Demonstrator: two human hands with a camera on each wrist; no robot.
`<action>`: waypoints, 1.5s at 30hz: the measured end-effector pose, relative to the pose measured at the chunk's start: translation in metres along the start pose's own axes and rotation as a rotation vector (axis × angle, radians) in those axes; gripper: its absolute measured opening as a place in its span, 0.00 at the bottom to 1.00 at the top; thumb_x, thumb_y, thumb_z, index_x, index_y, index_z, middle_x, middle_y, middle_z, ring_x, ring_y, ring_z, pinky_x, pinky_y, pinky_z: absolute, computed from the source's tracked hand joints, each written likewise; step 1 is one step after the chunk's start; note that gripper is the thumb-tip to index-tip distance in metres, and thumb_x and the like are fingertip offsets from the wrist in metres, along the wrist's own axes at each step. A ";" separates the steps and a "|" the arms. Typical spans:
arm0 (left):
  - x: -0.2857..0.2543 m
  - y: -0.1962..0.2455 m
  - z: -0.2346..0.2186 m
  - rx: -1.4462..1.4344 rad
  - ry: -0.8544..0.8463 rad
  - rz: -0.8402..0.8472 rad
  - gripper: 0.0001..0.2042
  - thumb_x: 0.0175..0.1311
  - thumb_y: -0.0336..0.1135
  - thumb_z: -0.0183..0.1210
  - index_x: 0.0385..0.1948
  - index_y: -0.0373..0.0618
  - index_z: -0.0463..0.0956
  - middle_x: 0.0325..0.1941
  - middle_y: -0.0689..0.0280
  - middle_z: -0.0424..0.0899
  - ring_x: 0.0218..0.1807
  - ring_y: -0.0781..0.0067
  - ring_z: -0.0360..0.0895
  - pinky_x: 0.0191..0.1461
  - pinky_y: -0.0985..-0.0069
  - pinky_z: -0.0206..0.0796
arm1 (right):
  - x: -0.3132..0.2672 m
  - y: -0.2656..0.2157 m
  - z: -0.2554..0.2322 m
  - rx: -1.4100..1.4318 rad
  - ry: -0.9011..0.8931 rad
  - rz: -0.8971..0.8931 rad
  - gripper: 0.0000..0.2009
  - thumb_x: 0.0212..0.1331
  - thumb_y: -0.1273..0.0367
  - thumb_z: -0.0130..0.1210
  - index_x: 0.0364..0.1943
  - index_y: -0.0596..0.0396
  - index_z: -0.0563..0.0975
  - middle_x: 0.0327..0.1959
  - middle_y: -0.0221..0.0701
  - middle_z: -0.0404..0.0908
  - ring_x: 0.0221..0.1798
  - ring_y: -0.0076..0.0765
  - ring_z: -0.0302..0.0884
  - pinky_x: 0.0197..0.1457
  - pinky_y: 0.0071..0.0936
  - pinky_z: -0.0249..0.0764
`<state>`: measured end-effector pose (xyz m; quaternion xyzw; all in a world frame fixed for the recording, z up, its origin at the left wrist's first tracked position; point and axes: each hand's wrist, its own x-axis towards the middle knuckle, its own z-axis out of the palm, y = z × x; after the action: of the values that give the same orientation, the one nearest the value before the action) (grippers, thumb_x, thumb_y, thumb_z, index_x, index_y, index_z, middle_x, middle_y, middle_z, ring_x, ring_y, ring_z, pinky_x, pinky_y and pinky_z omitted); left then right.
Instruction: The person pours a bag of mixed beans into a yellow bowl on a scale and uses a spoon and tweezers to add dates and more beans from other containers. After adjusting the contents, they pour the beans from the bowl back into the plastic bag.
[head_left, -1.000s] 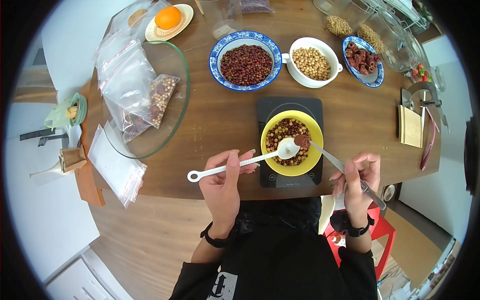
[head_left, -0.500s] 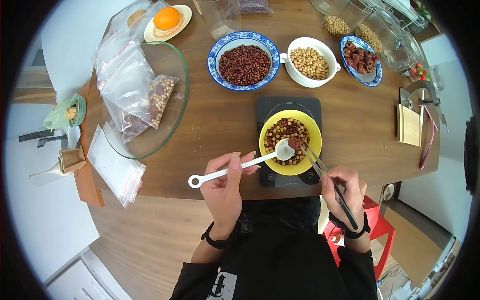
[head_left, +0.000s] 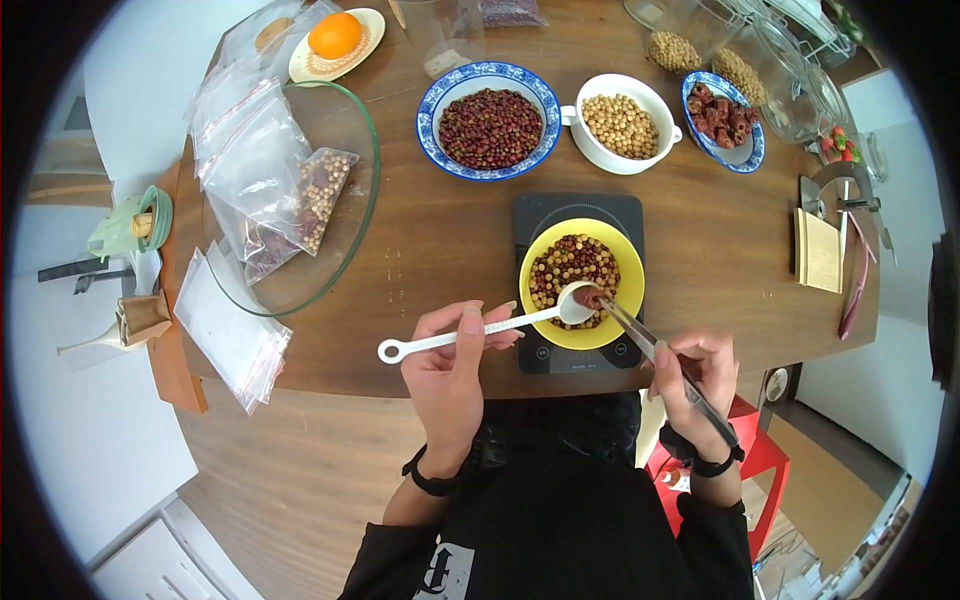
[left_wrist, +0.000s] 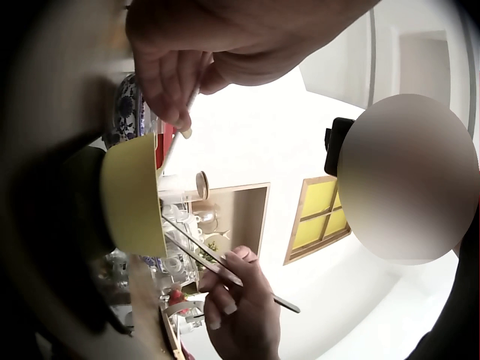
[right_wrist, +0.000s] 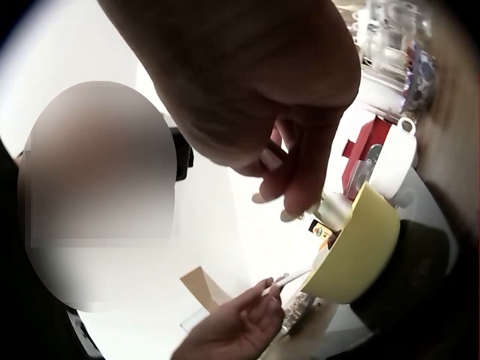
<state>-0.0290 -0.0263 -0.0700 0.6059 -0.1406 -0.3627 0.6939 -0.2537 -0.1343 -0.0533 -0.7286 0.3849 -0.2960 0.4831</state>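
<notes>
The left hand [head_left: 446, 378] pinches the handle of a white spoon [head_left: 577, 304], whose bowl hangs over a yellow bowl [head_left: 633, 270] of mixed beans. In the right hand [head_left: 699, 388] metal tweezers [head_left: 633, 327] are gripped, their tips at a dark red-brown piece [head_left: 590, 297] beside the spoon's bowl. The yellow bowl stands on a black scale [head_left: 534, 210]. The left wrist view shows the tweezers [left_wrist: 196, 245] reaching over the yellow bowl's rim; whether the piece touches the spoon, I cannot tell.
Behind are a blue-rimmed bowl [head_left: 428, 128] of red beans, a white cup [head_left: 590, 150] of pale beans and a dish [head_left: 742, 157] of dark pieces. A glass bowl [head_left: 372, 180] with filled bags stands left, beside empty bags [head_left: 230, 330]. A wooden block [head_left: 819, 250] lies right.
The right hand has come in from the right, and its tweezers and the piece have shifted slightly toward the near side of the bowl. The left hand and spoon have barely moved.
</notes>
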 end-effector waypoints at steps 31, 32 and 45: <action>0.008 0.008 -0.009 0.787 -0.509 0.808 0.12 0.49 0.24 0.68 0.36 0.50 0.87 0.48 0.66 0.89 0.50 0.63 0.84 0.50 0.73 0.75 | 0.020 0.038 -0.029 1.360 0.225 0.621 0.10 0.72 0.69 0.49 0.54 0.50 0.70 0.23 0.48 0.79 0.06 0.17 0.55 0.05 0.15 0.52; 0.008 0.010 -0.010 0.817 -0.530 0.797 0.12 0.49 0.25 0.68 0.37 0.50 0.87 0.48 0.67 0.89 0.50 0.64 0.84 0.50 0.73 0.74 | 0.018 0.044 -0.031 1.464 0.182 0.630 0.12 0.73 0.70 0.47 0.56 0.52 0.71 0.23 0.50 0.79 0.06 0.17 0.55 0.05 0.14 0.53; 0.013 0.009 -0.016 1.038 -0.531 0.721 0.20 0.53 0.22 0.62 0.49 0.54 0.84 0.61 0.71 0.80 0.58 0.62 0.75 0.56 0.68 0.68 | 0.022 0.024 -0.024 1.143 0.214 0.431 0.08 0.72 0.69 0.48 0.50 0.50 0.66 0.20 0.45 0.79 0.05 0.18 0.56 0.05 0.15 0.55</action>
<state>-0.0073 -0.0231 -0.0679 0.6661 -0.6544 -0.1310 0.3331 -0.2683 -0.1704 -0.0657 -0.2269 0.3505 -0.4224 0.8045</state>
